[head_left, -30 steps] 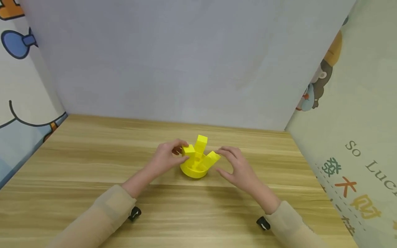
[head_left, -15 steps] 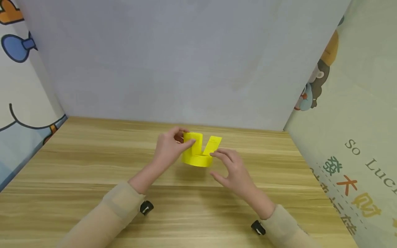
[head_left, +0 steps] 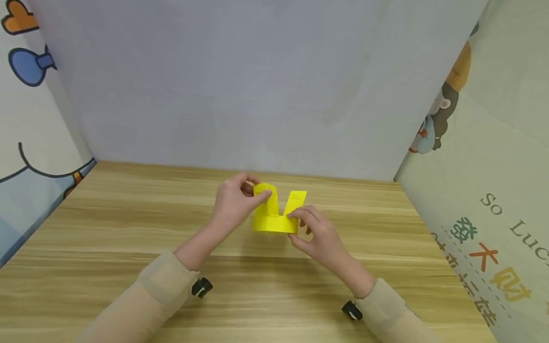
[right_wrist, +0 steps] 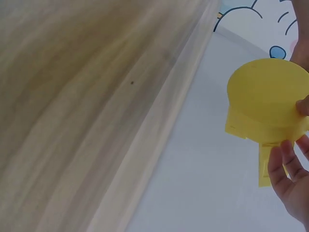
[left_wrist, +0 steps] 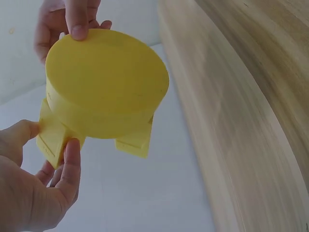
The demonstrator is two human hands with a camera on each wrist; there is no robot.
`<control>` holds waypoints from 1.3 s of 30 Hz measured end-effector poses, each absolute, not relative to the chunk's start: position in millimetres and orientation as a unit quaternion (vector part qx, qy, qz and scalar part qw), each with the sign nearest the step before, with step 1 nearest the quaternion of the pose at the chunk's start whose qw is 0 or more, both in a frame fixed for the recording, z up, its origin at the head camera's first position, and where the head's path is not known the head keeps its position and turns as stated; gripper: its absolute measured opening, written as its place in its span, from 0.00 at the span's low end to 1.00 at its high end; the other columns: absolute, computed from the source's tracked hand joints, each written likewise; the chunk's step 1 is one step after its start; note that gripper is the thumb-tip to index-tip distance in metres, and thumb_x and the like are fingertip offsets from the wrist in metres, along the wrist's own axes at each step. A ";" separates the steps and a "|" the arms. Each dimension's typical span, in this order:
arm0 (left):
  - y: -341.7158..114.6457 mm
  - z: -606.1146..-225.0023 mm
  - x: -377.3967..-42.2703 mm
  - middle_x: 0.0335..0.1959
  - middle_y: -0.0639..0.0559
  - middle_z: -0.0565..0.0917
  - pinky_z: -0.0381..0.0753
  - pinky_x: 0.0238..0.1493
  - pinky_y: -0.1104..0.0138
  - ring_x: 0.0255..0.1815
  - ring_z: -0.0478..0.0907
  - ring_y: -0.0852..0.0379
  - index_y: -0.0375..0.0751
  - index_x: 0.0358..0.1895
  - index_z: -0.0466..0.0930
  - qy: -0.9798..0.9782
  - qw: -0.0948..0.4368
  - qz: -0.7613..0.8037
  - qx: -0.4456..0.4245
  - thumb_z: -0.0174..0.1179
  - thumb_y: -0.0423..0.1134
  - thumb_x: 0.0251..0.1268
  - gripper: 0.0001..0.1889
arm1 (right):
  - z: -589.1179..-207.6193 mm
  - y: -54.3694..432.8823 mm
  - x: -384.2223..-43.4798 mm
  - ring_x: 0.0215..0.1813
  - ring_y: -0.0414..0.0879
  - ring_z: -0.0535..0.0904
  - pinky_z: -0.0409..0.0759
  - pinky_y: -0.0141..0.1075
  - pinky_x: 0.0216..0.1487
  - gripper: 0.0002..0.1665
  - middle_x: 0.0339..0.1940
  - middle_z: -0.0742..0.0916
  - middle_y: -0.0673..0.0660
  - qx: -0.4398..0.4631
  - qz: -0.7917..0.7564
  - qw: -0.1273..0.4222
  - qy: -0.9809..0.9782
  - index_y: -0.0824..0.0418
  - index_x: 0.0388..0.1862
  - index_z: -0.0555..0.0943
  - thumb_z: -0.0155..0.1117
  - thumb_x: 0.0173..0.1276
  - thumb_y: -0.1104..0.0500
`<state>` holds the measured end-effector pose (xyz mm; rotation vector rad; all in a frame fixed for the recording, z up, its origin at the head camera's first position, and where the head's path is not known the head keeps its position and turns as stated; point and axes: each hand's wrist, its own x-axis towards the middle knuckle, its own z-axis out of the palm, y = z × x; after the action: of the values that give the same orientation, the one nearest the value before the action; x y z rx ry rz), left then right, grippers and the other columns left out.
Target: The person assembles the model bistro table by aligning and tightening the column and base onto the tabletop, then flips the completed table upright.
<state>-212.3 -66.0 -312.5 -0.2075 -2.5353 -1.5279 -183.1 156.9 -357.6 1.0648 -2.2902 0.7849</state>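
Observation:
A yellow plastic piece [head_left: 274, 224] with a round, drum-like base and flat uprights is held above the table. My left hand [head_left: 235, 200] pinches one upright on its left side, thumb in front and fingers behind. At the right edge of the base, my right hand [head_left: 320, 234] grips the rim between thumb and fingers. From the left wrist, the smooth round underside [left_wrist: 108, 77] of the base shows, with the right thumb pressed near its edge. In the right wrist view the base [right_wrist: 265, 92] is partly cut off by the frame edge.
A wood-grain table [head_left: 274, 295] runs back to a pale grey panel [head_left: 240, 95]. Printed panels stand at both sides, cartoon shapes [head_left: 27, 66] on the left and lettering [head_left: 484, 255] on the right. Small black devices [head_left: 201, 287] sit at both wrists.
The yellow piece has risen and tipped so its side faces the head view. My left hand kept its pinch throughout; my right hand has gone from beside the piece to gripping its base.

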 end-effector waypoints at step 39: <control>-95.5 -369.1 -198.3 0.59 0.43 0.71 0.52 0.61 0.43 0.66 0.60 0.41 0.33 0.60 0.66 -0.783 0.366 -0.292 -0.410 0.82 0.52 0.19 0.55 | -324.8 151.5 -181.9 0.43 0.48 0.77 0.80 0.35 0.28 0.24 0.53 0.78 0.59 0.157 0.645 -0.071 -0.745 0.61 0.59 0.74 0.65 0.64 0.61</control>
<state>-198.3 -95.5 -369.1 -1.0546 -2.0120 -0.7499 -181.9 151.5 -324.8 0.5161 -2.4509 2.1230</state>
